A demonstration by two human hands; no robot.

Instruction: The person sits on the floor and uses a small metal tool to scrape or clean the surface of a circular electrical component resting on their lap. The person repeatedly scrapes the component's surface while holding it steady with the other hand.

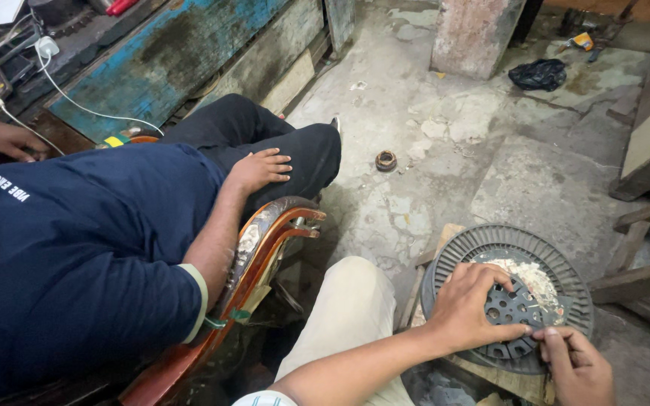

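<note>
Down at the near right, the left hand [469, 304] lies palm-down on a round, dark, finned metal disc [558, 256], its fingers spread and curled over the perforated hub plate [511, 310] at the disc's middle, gripping its edge. Just to the right, the right hand [577, 367] comes in from the near edge with its fingers drawn together; they seem to pinch something small and thin against the near rim of the hub, but what it is cannot be made out. A pale, crumbly patch [530, 277] covers part of the disc's face just beyond the hub. The disc rests on a wooden board [445, 234] that shows at its left and near sides. Left of the board is the person's own knee in light trousers [347, 308].

Further left, another person in a dark blue shirt [69, 248] sits in a curved wooden chair [265, 240], one hand [261, 169] resting flat on a black-trousered thigh. On the stained concrete floor [475, 150] beyond, a small rusty ring [386, 159] lies alone, and a crumpled black bag [539, 74] sits far right. At the far left a white cable [92, 111] crosses a worn blue board [182, 53].
</note>
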